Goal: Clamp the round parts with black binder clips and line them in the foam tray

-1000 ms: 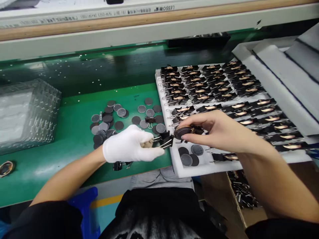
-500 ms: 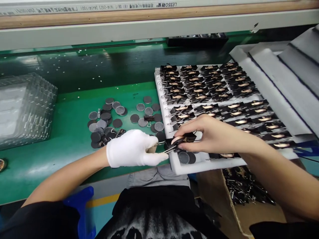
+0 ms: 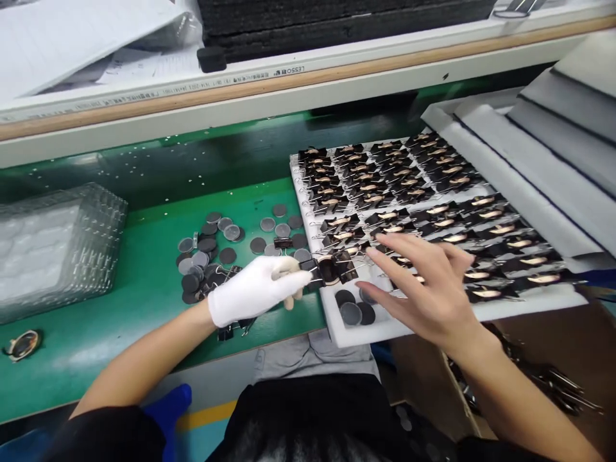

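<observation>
My left hand [image 3: 262,285], in a white glove, pinches the handle end of a black binder clip [image 3: 308,264] at the foam tray's near left edge. That clip is on a round dark piece with a tan rim [image 3: 329,271], and a second black clip [image 3: 346,267] is at the piece's right side. My right hand [image 3: 423,289] is bare, with its fingers spread over the white foam tray [image 3: 344,337], just right of the clipped piece. Rows of similar clipped pieces [image 3: 380,176] fill much of the tray. A few dark discs [image 3: 351,314] lie near its front left corner.
Loose grey and black discs [image 3: 228,255] and several binder clips lie on the green table [image 3: 149,244]. Clear plastic trays [image 3: 96,237] are stacked at left, near a round tan-rimmed piece [image 3: 24,346]. Foam sheets [image 3: 543,154] lean at right. Below, a cardboard box [image 3: 457,391] holds more clips.
My right hand has let go of the clipped piece, opened and moved right. The left hand still holds a clip there. The view has tipped up, showing more of the shelf.
</observation>
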A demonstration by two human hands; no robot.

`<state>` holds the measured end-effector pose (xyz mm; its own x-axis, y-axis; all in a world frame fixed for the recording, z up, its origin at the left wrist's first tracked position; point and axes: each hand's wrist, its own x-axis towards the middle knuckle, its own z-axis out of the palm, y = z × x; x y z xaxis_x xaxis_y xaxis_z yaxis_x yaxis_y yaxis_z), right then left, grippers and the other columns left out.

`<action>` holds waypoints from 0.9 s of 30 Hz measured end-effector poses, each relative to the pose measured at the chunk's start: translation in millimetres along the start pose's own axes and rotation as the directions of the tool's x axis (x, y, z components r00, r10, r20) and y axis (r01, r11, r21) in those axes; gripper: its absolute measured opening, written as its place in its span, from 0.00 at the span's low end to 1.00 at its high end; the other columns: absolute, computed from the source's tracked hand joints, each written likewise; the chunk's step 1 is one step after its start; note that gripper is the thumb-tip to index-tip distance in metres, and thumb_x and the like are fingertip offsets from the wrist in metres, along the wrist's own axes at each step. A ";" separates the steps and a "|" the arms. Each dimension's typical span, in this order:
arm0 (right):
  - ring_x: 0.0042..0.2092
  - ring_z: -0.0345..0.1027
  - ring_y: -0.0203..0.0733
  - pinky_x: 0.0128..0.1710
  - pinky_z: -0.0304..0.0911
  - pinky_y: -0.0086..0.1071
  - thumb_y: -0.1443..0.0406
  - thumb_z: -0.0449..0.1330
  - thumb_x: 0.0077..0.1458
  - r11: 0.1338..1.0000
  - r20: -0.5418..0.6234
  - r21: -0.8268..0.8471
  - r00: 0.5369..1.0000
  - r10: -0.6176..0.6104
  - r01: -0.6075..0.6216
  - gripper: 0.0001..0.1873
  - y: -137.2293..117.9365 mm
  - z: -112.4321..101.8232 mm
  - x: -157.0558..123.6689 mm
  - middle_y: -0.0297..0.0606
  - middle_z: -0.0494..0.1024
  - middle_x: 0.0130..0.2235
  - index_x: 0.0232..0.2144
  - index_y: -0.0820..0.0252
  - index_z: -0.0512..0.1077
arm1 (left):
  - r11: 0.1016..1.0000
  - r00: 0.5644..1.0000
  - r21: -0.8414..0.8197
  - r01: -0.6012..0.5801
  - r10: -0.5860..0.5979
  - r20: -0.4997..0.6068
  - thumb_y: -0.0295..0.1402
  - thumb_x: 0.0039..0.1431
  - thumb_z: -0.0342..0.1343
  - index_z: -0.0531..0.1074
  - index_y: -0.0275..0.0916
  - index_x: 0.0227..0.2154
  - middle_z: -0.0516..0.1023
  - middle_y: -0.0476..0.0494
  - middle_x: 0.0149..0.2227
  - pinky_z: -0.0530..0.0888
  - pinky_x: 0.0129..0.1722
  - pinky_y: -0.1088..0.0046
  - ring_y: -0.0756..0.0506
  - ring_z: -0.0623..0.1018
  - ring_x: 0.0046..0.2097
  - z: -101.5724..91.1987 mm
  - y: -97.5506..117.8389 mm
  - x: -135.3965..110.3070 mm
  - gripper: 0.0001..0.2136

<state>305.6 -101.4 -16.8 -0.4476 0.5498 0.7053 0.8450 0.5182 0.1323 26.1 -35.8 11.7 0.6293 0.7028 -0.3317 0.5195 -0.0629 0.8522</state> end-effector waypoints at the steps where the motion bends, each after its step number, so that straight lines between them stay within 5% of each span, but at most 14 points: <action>1: 0.51 0.78 0.54 0.48 0.60 0.46 0.65 0.70 0.62 0.999 0.044 0.007 0.998 0.049 -0.050 0.21 -1.5 -3.5 -10.6 0.50 0.82 0.52 0.55 0.61 0.73 | 0.999 0.999 0.046 0.017 -0.016 -0.028 0.50 0.69 0.51 0.72 0.39 0.30 0.80 0.50 0.26 0.72 0.35 0.73 0.48 0.79 0.31 1.2 0.7 1.4 0.20; 4: 0.43 0.79 0.48 0.44 0.63 0.43 0.70 0.67 0.63 0.985 0.120 0.102 0.984 0.129 -0.141 0.17 -13.7 -12.4 -36.3 0.44 0.84 0.44 0.53 0.62 0.73 | 0.988 0.995 0.142 0.053 -0.041 -0.086 0.50 0.68 0.52 0.70 0.41 0.31 0.81 0.52 0.28 0.70 0.33 0.73 0.48 0.78 0.32 7.9 5.1 7.1 0.18; 6: 0.48 0.79 0.49 0.48 0.69 0.42 0.69 0.67 0.63 0.940 0.108 0.203 0.960 0.257 -0.275 0.26 -23.5 -15.5 -44.6 0.48 0.82 0.49 0.61 0.64 0.69 | 0.982 0.995 0.182 0.054 -0.038 -0.090 0.49 0.69 0.52 0.68 0.41 0.30 0.79 0.53 0.27 0.69 0.31 0.74 0.49 0.77 0.30 13.9 10.5 10.3 0.17; 8: 0.56 0.76 0.51 0.52 0.73 0.41 0.64 0.68 0.63 0.803 0.129 0.367 0.881 0.455 -0.469 0.39 -28.6 -16.5 -45.7 0.55 0.75 0.61 0.70 0.64 0.57 | 0.977 0.998 0.208 0.035 -0.024 -0.059 0.47 0.69 0.52 0.69 0.41 0.31 0.78 0.54 0.27 0.68 0.30 0.75 0.50 0.75 0.29 19.6 16.7 11.5 0.16; 10: 0.59 0.75 0.49 0.52 0.75 0.39 0.60 0.67 0.63 0.574 0.279 0.550 0.781 0.559 -0.607 0.44 -27.1 -16.9 -42.3 0.53 0.69 0.67 0.73 0.59 0.51 | 0.972 1.000 0.234 -0.006 0.010 -0.016 0.45 0.69 0.53 0.73 0.41 0.35 0.78 0.54 0.28 0.67 0.30 0.75 0.51 0.74 0.29 24.3 21.9 10.6 0.13; 13: 0.46 0.81 0.42 0.44 0.78 0.31 0.60 0.68 0.61 0.301 0.509 0.673 0.718 0.474 -0.676 0.27 -19.0 -18.0 -35.9 0.40 0.82 0.53 0.61 0.54 0.72 | 0.945 0.990 0.298 -0.133 0.117 0.073 0.42 0.68 0.55 0.77 0.41 0.44 0.77 0.54 0.30 0.68 0.32 0.77 0.52 0.71 0.30 28.9 25.3 7.3 0.12; 17: 0.35 0.81 0.38 0.33 0.75 0.24 0.64 0.70 0.58 0.182 0.569 0.677 0.664 0.485 -0.713 0.09 -13.9 -17.5 -34.3 0.33 0.86 0.38 0.42 0.55 0.83 | 0.868 0.958 0.408 -0.284 0.248 0.142 0.43 0.70 0.55 0.79 0.43 0.49 0.70 0.54 0.27 0.65 0.31 0.77 0.53 0.66 0.29 30.8 25.0 6.9 0.14; 20: 0.37 0.82 0.38 0.34 0.75 0.24 0.66 0.70 0.58 0.183 0.532 0.697 0.671 0.515 -0.693 0.08 -13.3 -15.6 -38.1 0.33 0.87 0.39 0.42 0.55 0.83 | 0.836 0.946 0.443 -0.324 0.287 0.150 0.43 0.71 0.54 0.79 0.40 0.50 0.73 0.52 0.28 0.66 0.33 0.77 0.52 0.68 0.29 30.0 27.7 10.0 0.15; 23: 0.36 0.81 0.38 0.33 0.76 0.25 0.67 0.70 0.59 0.275 0.463 0.717 0.733 0.498 -0.640 0.09 -10.2 -15.0 -43.2 0.35 0.87 0.40 0.43 0.57 0.82 | 0.828 0.943 0.453 -0.331 0.281 0.178 0.44 0.70 0.54 0.79 0.39 0.50 0.78 0.50 0.31 0.69 0.35 0.77 0.51 0.73 0.31 31.7 32.3 12.2 0.17; 27: 0.43 0.81 0.45 0.43 0.78 0.36 0.69 0.68 0.61 0.631 0.122 0.625 0.855 0.504 -0.461 0.17 -10.5 -15.9 -52.5 0.42 0.85 0.45 0.52 0.59 0.77 | 0.792 0.968 0.571 -0.218 0.252 0.020 0.46 0.71 0.53 0.78 0.43 0.52 0.82 0.49 0.35 0.72 0.38 0.74 0.48 0.78 0.34 47.1 27.6 15.6 0.17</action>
<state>324.9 -146.1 -44.0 0.0072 0.8111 0.5848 0.5563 0.4827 -0.6764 77.5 -60.0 11.1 0.7515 0.6497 -0.1146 0.6039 -0.6075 0.5159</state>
